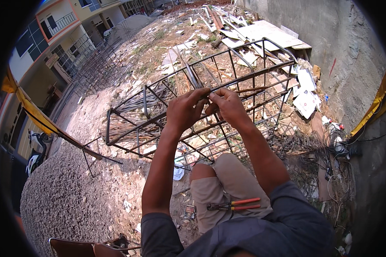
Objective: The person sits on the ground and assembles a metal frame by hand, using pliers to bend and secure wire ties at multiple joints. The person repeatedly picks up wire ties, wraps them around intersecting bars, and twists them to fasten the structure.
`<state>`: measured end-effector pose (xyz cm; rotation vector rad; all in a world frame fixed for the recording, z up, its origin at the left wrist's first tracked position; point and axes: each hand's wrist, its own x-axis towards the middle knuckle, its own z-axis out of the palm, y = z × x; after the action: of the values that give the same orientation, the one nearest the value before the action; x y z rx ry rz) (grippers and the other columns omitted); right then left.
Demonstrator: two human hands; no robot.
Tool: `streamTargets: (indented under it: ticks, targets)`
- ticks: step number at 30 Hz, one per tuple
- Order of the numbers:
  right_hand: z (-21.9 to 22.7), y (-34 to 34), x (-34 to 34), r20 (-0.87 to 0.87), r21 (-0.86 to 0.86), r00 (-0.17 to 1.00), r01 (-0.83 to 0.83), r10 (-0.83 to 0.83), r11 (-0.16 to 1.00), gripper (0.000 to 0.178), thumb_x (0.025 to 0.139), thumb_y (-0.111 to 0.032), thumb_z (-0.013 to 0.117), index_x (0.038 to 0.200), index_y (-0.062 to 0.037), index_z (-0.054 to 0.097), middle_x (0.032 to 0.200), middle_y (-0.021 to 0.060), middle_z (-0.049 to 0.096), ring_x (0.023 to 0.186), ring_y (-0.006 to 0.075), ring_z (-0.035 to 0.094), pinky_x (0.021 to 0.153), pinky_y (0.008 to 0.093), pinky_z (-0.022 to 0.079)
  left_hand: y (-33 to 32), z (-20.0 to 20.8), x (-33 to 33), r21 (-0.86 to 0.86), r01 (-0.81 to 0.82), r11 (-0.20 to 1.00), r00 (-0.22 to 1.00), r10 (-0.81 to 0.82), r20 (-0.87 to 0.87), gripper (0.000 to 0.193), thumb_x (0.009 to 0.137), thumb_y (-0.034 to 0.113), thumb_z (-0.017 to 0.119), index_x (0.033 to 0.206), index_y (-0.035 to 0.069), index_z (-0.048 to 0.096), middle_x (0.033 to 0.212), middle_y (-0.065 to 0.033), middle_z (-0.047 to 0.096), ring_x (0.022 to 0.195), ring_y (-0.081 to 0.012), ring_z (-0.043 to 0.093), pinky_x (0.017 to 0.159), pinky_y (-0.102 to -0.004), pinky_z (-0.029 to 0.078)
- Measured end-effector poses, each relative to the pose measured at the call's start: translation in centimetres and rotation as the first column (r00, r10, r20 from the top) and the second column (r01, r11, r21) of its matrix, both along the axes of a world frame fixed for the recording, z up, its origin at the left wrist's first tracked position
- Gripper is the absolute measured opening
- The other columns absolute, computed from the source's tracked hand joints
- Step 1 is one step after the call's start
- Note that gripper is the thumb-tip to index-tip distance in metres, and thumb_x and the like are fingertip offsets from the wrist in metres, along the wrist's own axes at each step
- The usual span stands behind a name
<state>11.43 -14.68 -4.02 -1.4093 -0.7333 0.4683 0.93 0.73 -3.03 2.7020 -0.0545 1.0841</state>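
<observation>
A long cage of steel reinforcing bars (261,73) lies across in front of me, its bars joined by square stirrups. My left hand (183,109) is at the middle of the near upper bar, thumb and forefinger pinched together. My right hand (228,107) pinches at the same spot from the other side, the fingertips of both almost meeting. Whatever is between the fingers is too small and too hidden to make out. A pair of end-cutting pincers (246,204) with red handles rests on my lap.
Loose steel rods (148,105) lie beneath and behind the cage. Gravel (68,192) is heaped at the left. White boards (266,34) and rubble are strewn near the concrete wall (321,25) on the right. Tangled cables (336,171) lie at its foot.
</observation>
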Motion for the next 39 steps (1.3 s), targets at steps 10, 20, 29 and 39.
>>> streamTargets:
  ticks: [10,20,29,39]
  targets:
    - [-1.0,0.8,-0.3,-0.296,0.219,0.949,-0.043,0.108,0.975,0.016,0.103,-0.019,0.052,0.097,-0.0062,0.06,0.072,0.0113,0.072,0.04,0.005,0.045,0.035,0.0201,0.031,0.5,-0.6,0.3,0.21,-0.114,0.971,0.993,0.119,-0.013,0.038,0.094,0.019,0.061,0.13,0.031,0.061,0.09,-0.0021,0.073,0.071,-0.0278,0.073,0.052,-0.0398,0.056]
    - [-2.2,1.5,-0.9,-0.616,0.373,0.754,0.024,0.228,0.927,0.01,0.101,-0.019,0.057,0.102,-0.0084,0.059,0.083,0.0125,0.074,0.047,0.0067,0.054,0.038,0.0166,0.037,1.3,-0.4,-0.4,0.208,-0.07,0.975,0.99,0.095,-0.108,0.042,0.094,0.027,0.062,0.136,0.029,0.059,0.095,-0.0075,0.074,0.077,-0.0335,0.073,0.059,-0.0438,0.057]
    - [-0.9,0.3,-0.9,-0.043,0.121,0.996,0.086,-0.082,0.989,0.011,0.103,-0.012,0.056,0.111,-0.0042,0.056,0.09,0.0122,0.075,0.046,0.0039,0.048,0.039,0.0178,0.032,0.8,-1.0,0.0,0.29,-0.128,0.948,0.991,0.136,-0.008,0.036,0.097,0.025,0.058,0.134,0.026,0.058,0.09,-0.0054,0.069,0.07,-0.0303,0.072,0.056,-0.0431,0.058]
    - [0.9,-0.9,-2.4,0.977,0.024,0.178,0.451,-0.117,0.892,0.019,0.091,-0.011,0.065,0.108,-0.0047,0.063,0.1,0.0142,0.066,0.074,0.0349,0.07,0.063,0.0462,0.056,1.0,-2.2,0.6,0.284,-0.153,0.947,0.988,0.141,0.06,0.033,0.098,0.03,0.059,0.131,0.026,0.06,0.083,-0.0037,0.067,0.069,-0.0277,0.072,0.051,-0.0411,0.055]
